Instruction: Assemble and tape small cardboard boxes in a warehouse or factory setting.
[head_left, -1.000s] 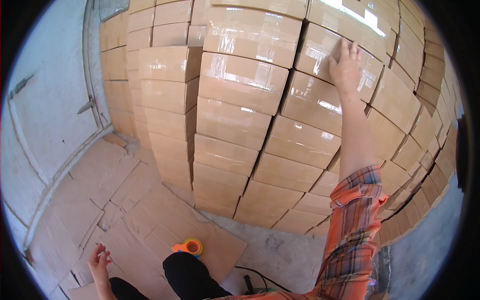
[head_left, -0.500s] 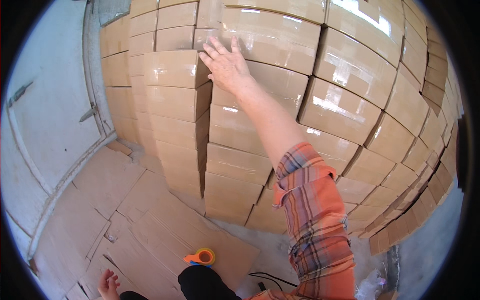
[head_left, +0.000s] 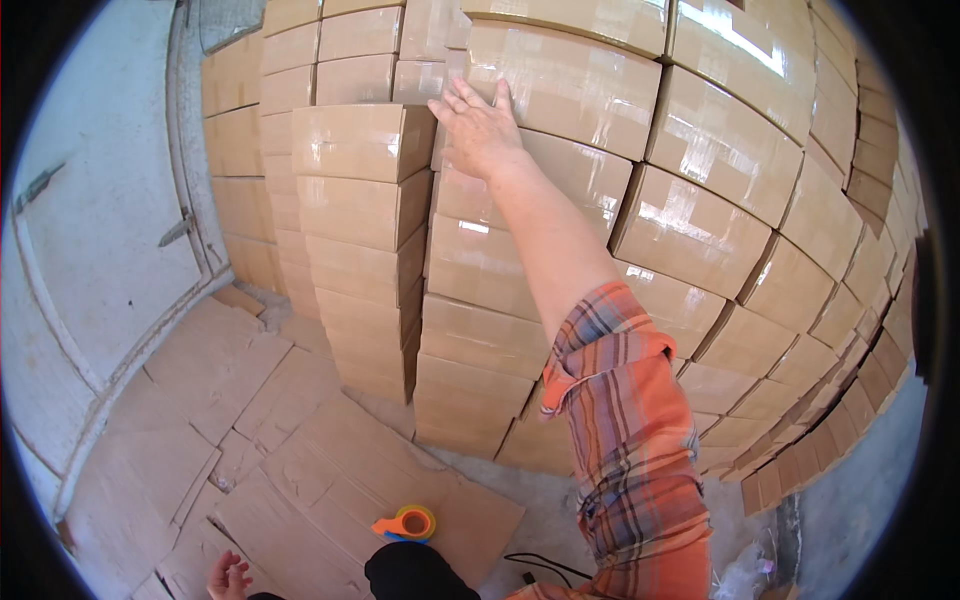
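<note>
My right hand (head_left: 484,132) is stretched far out, fingers spread, against a stack of taped brown cardboard boxes. Its fingertips lie on or just at the lower left part of a large carton (head_left: 570,88), close to the corner of a nearer column of boxes (head_left: 346,143). Nothing is held in it. At the lower left edge my left hand (head_left: 229,577) shows only in part, hanging low over cardboard sheets with loosely bent fingers and no object in them. Below, on the flattened cardboard (head_left: 330,480), lies an orange tape dispenser with a yellow roll (head_left: 412,522).
Cartons rise in a tall wall, curving away to the right (head_left: 780,280). A pale metal door (head_left: 110,230) with latches stands at the left. Near my black-clad knee (head_left: 412,575) a black cable (head_left: 545,562) and crumpled clear plastic (head_left: 742,572) lie on the concrete floor.
The view has shifted slightly, so the boxes sit a little farther right. My right hand has slid or moved slightly rightward with them, fingers still spread. My left hand sits slightly lower.
</note>
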